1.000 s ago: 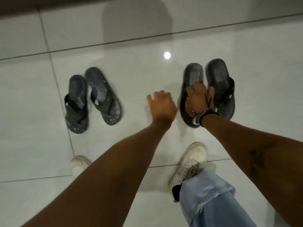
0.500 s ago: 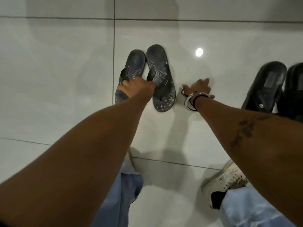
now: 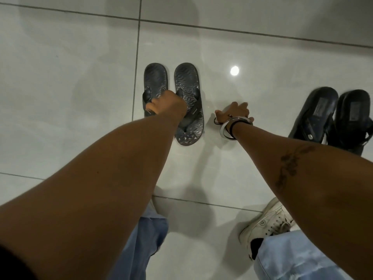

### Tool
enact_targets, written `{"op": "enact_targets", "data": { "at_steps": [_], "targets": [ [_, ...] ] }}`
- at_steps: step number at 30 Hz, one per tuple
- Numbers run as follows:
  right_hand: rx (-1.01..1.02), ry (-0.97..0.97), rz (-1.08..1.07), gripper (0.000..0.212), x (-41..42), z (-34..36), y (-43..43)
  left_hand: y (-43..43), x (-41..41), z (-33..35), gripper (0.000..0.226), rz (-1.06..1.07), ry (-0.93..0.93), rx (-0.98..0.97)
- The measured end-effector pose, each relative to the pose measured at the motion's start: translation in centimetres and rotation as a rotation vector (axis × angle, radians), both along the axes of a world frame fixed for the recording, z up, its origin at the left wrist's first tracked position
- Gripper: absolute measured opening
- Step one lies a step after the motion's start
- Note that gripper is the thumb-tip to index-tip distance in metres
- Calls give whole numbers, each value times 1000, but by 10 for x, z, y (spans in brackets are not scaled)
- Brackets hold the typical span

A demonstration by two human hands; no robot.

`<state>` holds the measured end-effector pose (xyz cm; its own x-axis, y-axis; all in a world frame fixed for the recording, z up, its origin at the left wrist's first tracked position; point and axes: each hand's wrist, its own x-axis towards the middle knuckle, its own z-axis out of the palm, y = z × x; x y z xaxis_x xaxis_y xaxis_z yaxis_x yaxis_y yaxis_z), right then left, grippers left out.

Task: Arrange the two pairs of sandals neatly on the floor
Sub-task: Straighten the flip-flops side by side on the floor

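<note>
Glossy white floor tiles (image 3: pixel 70 81): at upper centre, the left hand (image 3: pixel 165 103) grips the straps of the patterned grey sandals (image 3: pixel 186 102), now parallel after lying splayed moments earlier. Right hand (image 3: pixel 232 114) rests spread, empty. Black sandals (image 3: pixel 331 116) wait paired at right edge.

No legible text, brand, number or sign in the head view. Black sandals (image 3: pixel 331 116) at right each carry a pale rectangular patch on the insole; any lettering there too blurred to read. Grey sandals (image 3: pixel 186 81) show only a wavy moulded pattern, no characters. White sneaker (image 3: pixel 266 227): no readable marking.
</note>
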<state>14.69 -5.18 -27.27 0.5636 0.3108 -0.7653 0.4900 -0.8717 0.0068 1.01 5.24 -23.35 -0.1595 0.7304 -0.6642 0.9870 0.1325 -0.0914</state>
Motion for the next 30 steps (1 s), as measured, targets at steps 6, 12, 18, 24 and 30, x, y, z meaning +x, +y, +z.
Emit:
{"op": "enact_targets", "data": {
  "at_steps": [6, 12, 18, 24, 30],
  "targets": [
    [66, 30, 219, 75, 4, 3, 11, -7, -6, -2, 20, -184, 68, 53],
    [-29, 153, 331, 89, -1, 4, 19, 23, -26, 6, 9, -406, 62, 103],
    [-44, 126, 358, 96, -2, -3, 13, 89, -55, 9, 8, -416, 57, 180],
    [-55, 81, 372, 100, -7, -4, 8, 141, -76, 1, 8, -364, 40, 198],
    [-47, 74, 373, 103, -10, -5, 6, 161, -76, -6, 9, -339, -30, 192]
  ]
}}
